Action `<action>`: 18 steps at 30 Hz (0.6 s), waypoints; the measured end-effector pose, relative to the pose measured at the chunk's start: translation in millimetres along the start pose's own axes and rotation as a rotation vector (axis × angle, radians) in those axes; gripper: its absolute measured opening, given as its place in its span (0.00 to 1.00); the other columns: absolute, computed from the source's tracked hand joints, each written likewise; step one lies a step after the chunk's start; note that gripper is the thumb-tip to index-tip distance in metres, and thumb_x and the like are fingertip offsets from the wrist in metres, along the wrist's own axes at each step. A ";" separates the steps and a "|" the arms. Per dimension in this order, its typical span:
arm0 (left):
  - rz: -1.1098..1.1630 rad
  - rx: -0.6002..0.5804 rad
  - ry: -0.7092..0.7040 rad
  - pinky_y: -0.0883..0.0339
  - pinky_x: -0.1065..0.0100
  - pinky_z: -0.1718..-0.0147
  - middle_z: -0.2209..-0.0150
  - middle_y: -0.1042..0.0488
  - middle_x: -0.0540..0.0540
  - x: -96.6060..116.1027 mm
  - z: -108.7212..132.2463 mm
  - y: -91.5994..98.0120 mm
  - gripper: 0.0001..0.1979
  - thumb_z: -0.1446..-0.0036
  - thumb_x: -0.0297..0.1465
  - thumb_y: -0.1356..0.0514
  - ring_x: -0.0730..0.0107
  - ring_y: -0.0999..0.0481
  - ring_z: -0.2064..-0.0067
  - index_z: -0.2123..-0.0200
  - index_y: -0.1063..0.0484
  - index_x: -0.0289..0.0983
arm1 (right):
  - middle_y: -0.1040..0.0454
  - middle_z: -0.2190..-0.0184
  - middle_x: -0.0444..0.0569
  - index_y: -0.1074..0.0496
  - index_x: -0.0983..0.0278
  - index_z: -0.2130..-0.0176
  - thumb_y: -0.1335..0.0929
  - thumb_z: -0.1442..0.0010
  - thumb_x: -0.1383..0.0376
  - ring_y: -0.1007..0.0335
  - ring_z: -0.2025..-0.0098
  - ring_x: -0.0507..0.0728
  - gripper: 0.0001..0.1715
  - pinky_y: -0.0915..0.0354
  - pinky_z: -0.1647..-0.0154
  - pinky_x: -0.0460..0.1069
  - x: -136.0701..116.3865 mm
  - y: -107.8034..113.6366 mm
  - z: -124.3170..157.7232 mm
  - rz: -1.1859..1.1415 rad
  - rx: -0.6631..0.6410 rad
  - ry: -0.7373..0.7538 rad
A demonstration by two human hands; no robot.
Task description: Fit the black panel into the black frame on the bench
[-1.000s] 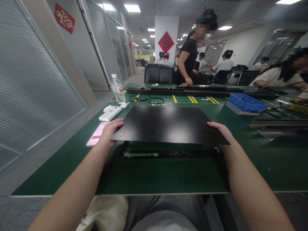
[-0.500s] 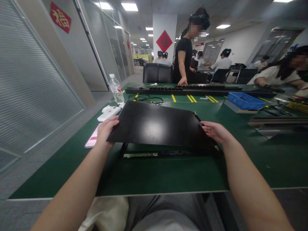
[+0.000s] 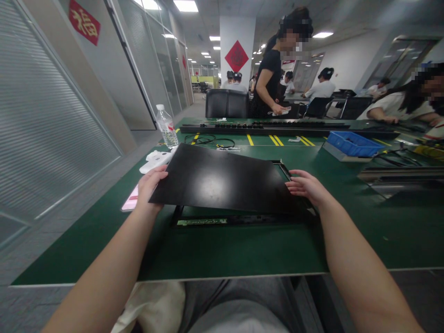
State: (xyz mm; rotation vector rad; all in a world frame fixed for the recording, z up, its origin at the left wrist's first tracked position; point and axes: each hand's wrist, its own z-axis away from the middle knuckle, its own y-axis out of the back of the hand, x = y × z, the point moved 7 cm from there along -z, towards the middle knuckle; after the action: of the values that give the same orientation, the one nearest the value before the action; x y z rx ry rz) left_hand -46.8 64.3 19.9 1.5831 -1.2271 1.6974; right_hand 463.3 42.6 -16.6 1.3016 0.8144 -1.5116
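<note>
A thin black panel (image 3: 222, 178) is held tilted over a black frame (image 3: 243, 219) that lies on the green table (image 3: 222, 252). My left hand (image 3: 150, 182) grips the panel's raised left edge, thumb on top. My right hand (image 3: 305, 186) rests on the panel's lowered right edge, fingers spread and pressing down. A green circuit strip (image 3: 203, 222) shows along the frame's near side under the panel.
A pink phone (image 3: 131, 200) and a white device (image 3: 155, 161) lie left of the panel, a water bottle (image 3: 165, 126) behind them. A blue tray (image 3: 354, 144) sits at the right, black cables (image 3: 208, 139) and a long black bar (image 3: 277, 126) beyond. People work farther back.
The panel's right edge came down onto the frame while the left edge stayed raised. My right hand went from gripping the corner to lying flat on it.
</note>
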 end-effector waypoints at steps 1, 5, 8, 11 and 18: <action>-0.004 -0.007 -0.005 0.23 0.62 0.68 0.72 0.20 0.47 -0.7 -1.0 0.5 0.12 0.67 0.27 0.34 0.57 0.21 0.66 0.71 0.20 0.38 | 0.19 0.72 0.52 0.27 0.62 0.50 0.29 0.42 0.71 0.22 0.75 0.56 0.19 0.28 0.75 0.46 0.3 0.3 -0.5 0.001 -0.001 -0.001; 0.009 -0.009 -0.012 0.24 0.64 0.68 0.73 0.21 0.48 -1.4 -0.2 0.4 0.13 0.67 0.27 0.34 0.59 0.22 0.68 0.71 0.20 0.38 | 0.19 0.71 0.52 0.27 0.61 0.51 0.30 0.42 0.70 0.22 0.74 0.55 0.18 0.30 0.75 0.45 0.3 2.6 -1.4 0.012 0.014 0.001; 0.013 -0.027 -0.010 0.26 0.65 0.70 0.73 0.21 0.48 -2.3 2.2 -2.4 0.13 0.67 0.28 0.33 0.62 0.23 0.70 0.71 0.21 0.38 | 0.19 0.72 0.50 0.27 0.61 0.52 0.31 0.42 0.70 0.23 0.74 0.54 0.17 0.32 0.76 0.44 -1.2 4.6 -0.9 0.037 0.038 0.009; -0.005 -0.062 0.006 0.27 0.65 0.70 0.72 0.21 0.47 -6.0 3.4 -5.4 0.14 0.66 0.28 0.33 0.63 0.23 0.70 0.70 0.22 0.37 | 0.20 0.74 0.48 0.27 0.61 0.50 0.31 0.42 0.69 0.25 0.75 0.53 0.19 0.36 0.78 0.42 -3.3 6.8 -0.4 0.058 0.072 0.016; -0.053 -0.103 0.019 0.26 0.64 0.67 0.70 0.21 0.48 -9.5 9.3 -11.3 0.15 0.65 0.31 0.33 0.62 0.23 0.69 0.68 0.23 0.39 | 0.22 0.77 0.45 0.27 0.61 0.47 0.28 0.48 0.70 0.37 0.83 0.49 0.27 0.50 0.85 0.40 -2.9 13.8 -6.9 -0.014 0.138 0.041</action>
State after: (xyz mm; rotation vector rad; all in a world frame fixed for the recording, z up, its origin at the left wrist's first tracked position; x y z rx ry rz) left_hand -30.7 63.4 12.9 1.5221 -1.2320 1.5875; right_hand 478.6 45.1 -13.9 1.4347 0.7581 -1.5792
